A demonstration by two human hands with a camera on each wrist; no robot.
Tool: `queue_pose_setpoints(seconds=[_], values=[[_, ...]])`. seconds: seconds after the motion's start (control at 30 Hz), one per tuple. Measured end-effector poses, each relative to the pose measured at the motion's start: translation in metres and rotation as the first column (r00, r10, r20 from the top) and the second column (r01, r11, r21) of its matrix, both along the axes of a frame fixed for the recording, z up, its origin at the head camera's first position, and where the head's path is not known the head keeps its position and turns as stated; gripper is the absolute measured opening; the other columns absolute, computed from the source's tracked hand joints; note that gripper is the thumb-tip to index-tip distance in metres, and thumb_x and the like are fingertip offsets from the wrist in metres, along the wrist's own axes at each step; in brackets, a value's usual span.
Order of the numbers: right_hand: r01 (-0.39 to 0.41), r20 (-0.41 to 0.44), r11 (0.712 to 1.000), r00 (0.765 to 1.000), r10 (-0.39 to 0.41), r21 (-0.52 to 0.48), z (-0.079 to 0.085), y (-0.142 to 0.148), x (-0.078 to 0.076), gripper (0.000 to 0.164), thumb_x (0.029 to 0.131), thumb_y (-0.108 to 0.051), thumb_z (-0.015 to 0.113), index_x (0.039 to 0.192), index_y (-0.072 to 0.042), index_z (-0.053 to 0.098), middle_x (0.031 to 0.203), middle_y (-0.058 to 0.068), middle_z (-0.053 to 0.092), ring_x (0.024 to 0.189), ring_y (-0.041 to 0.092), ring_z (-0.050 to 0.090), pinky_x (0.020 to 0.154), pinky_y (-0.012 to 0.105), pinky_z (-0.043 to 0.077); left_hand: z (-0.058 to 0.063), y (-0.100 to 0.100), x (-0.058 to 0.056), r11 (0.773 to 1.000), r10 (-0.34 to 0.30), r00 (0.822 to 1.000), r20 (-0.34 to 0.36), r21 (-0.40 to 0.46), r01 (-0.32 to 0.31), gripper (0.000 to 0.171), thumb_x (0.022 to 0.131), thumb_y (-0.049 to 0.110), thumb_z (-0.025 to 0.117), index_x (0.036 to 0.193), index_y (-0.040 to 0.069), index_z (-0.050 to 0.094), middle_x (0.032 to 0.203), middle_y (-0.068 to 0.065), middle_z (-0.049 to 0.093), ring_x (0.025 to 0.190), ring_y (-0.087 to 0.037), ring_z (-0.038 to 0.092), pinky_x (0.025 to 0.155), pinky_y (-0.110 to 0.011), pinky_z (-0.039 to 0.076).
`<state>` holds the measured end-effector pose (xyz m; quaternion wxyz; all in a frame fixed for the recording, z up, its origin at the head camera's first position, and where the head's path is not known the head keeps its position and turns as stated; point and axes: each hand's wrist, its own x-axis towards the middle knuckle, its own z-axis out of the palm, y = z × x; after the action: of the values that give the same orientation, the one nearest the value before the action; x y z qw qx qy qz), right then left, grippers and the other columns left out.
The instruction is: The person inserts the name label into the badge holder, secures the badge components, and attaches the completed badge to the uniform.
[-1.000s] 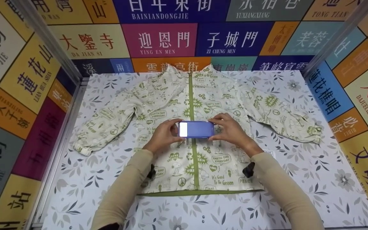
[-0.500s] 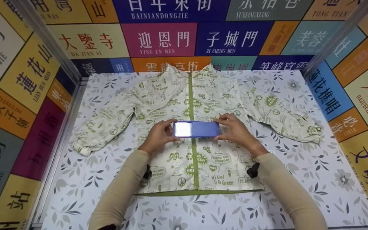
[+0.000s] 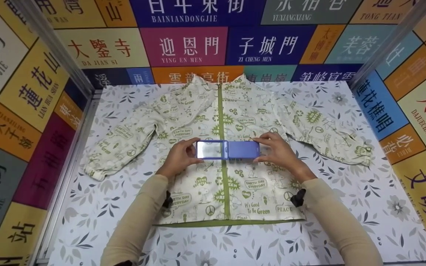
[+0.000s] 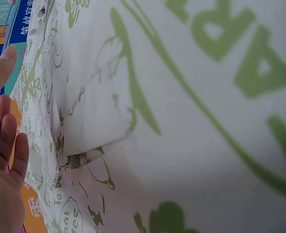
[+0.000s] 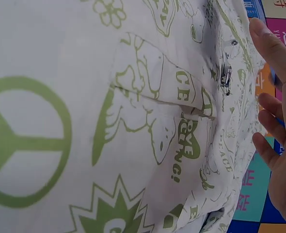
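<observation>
In the head view, both hands hold a purple slide-out case (image 3: 241,149) above a printed jacket. Its left half is a framed, bright glassy panel (image 3: 210,149); whether this is a mirror or a lens I cannot tell. My left hand (image 3: 178,157) pinches the panel's left end between thumb and fingers. At the opposite end, my right hand (image 3: 281,153) pinches the solid purple half. Beneath lies the white jacket (image 3: 255,194) with green print and a green centre strip, sleeves spread. Both wrist views show the hands only at the edge, beside the jacket's cloth.
A white floral-patterned surface (image 3: 364,207) lies under the jacket. Panels of coloured signs enclose it at the back (image 3: 183,46), left and right. Metal posts (image 3: 70,62) stand at the back corners.
The two hands have moved apart, left hand leftward and right hand rightward. The case has lengthened, and more of the glassy panel shows. The jacket has stayed put.
</observation>
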<state>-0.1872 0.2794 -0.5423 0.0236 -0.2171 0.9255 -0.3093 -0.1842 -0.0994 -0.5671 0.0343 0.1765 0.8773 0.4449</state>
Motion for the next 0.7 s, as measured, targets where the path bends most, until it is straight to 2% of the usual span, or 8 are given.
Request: queue_pose_setpoints(seconds=[0.2,0.4,0.7], values=[[0.013,0.014,1.000,1.000,-0.013,0.010,-0.004,0.003,0.001,0.080,0.065,-0.041,0.090,0.136,-0.017,0.061,0.129,0.007,0.057,0.123,0.026,0.047,0.106,0.051,0.044,-0.001,-0.004,0.000,0.999,0.008,1.000,0.019,0.033,-0.009,0.079,0.071,0.023,0.089,0.141,0.011,0.055,0.086,0.000,0.062,0.078,-0.013,0.057,0.073,-0.027,0.054],[-0.009,-0.008,1.000,1.000,0.010,0.018,-0.012,0.005,0.001,0.080,0.064,-0.042,0.090,0.135,-0.019,0.062,0.127,0.008,0.058,0.119,0.026,0.047,0.102,0.049,0.044,0.000,-0.007,0.000,1.000,0.012,1.000,0.020,0.018,-0.012,0.078,0.073,0.026,0.088,0.142,0.010,0.054,0.086,0.001,0.063,0.077,-0.012,0.057,0.071,-0.027,0.052],[0.001,0.040,0.999,0.999,-0.003,0.049,-0.021,0.007,0.002,0.085,0.062,-0.045,0.091,0.137,-0.019,0.060,0.129,0.006,0.057,0.122,0.025,0.046,0.105,0.050,0.044,-0.001,-0.007,-0.001,1.000,0.017,1.000,0.024,0.025,-0.017,0.077,0.073,0.025,0.088,0.142,0.011,0.054,0.086,0.001,0.062,0.078,-0.013,0.057,0.071,-0.027,0.052]])
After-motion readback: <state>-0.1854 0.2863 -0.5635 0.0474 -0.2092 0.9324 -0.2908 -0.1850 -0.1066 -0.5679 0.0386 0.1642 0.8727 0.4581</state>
